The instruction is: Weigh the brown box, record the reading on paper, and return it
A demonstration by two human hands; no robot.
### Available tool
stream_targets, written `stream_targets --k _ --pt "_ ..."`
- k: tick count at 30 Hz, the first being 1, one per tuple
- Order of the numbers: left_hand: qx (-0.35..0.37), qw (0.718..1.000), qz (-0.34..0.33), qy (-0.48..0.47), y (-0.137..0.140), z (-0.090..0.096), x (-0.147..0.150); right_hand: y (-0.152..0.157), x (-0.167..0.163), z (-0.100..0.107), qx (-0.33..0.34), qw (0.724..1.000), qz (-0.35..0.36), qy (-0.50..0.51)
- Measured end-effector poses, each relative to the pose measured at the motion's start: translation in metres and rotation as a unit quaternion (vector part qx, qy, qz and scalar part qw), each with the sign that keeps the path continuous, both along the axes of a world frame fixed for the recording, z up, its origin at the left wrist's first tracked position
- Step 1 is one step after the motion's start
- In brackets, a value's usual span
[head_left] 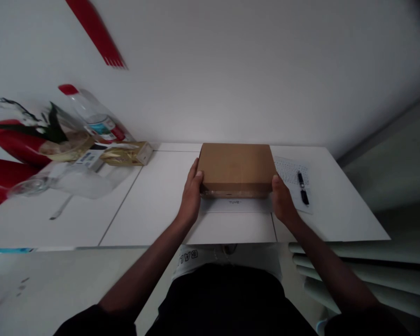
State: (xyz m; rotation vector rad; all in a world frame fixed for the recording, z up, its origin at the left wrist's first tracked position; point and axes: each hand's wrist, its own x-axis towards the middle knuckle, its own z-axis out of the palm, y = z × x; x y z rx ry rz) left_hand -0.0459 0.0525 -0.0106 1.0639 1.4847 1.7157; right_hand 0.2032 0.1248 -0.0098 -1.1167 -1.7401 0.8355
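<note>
A brown cardboard box (236,165) is held at its two sides, near the front edge of the white table's far half. My left hand (192,193) presses its left side, the thumb lying by the upper edge. On the right side, my right hand (283,198) grips the box in the same way, thumb uppermost. Under the front of the box shows a flat white item (213,206) with dark lettering; the box hides the rest of it. Whether the box rests on that item or hovers just above it, I cannot tell.
Right of the box lies a written sheet (291,167) with a black pen (303,189) on it. To the left are a gold packet (128,155), a clear bottle with a red cap (98,119), a clear plastic bottle (80,181) and a potted plant (54,128). A wall stands behind the table (154,200).
</note>
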Motion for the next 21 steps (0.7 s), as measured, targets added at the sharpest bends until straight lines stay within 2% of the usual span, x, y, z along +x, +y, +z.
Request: stream_targets --k 3,5,8,10,11,12,13,15,17,19,21 --pt "0.018 0.999 0.021 -0.021 0.0 0.001 -0.003 0.01 0.008 -0.002 0.026 1.0 0.003 0.007" --pt "0.073 0.997 0.039 0.009 -0.003 0.009 -0.004 0.014 0.014 0.004 0.071 0.997 -0.011 0.025" --pt "0.206 0.971 0.062 0.107 -0.014 0.035 -0.002 0.01 0.018 0.027 0.168 0.984 0.003 0.06" --pt "0.263 0.95 0.04 0.163 -0.024 0.058 0.002 0.0 0.017 0.049 0.209 0.974 0.052 0.073" --pt "0.273 0.94 -0.015 0.203 -0.029 0.069 0.006 -0.006 0.016 0.059 0.214 0.97 0.089 0.066" --pt "0.279 0.923 -0.113 0.239 -0.034 0.078 0.01 -0.013 0.013 0.068 0.219 0.963 0.145 0.054" --pt "0.294 0.892 -0.224 0.258 -0.038 0.086 0.016 -0.02 0.009 0.075 0.206 0.953 0.215 0.052" --pt "0.283 0.836 -0.409 0.231 -0.044 0.092 0.031 -0.032 0.0 0.083 0.15 0.918 0.364 0.049" --pt "0.251 0.781 -0.538 0.196 -0.047 0.084 0.048 -0.041 -0.011 0.083 0.072 0.873 0.479 0.059" --pt "0.207 0.717 -0.639 0.187 -0.05 0.064 0.064 -0.048 -0.022 0.076 -0.003 0.828 0.557 0.065" --pt "0.165 0.679 -0.697 0.163 -0.053 0.038 0.075 -0.053 -0.031 0.064 -0.079 0.789 0.606 0.058"
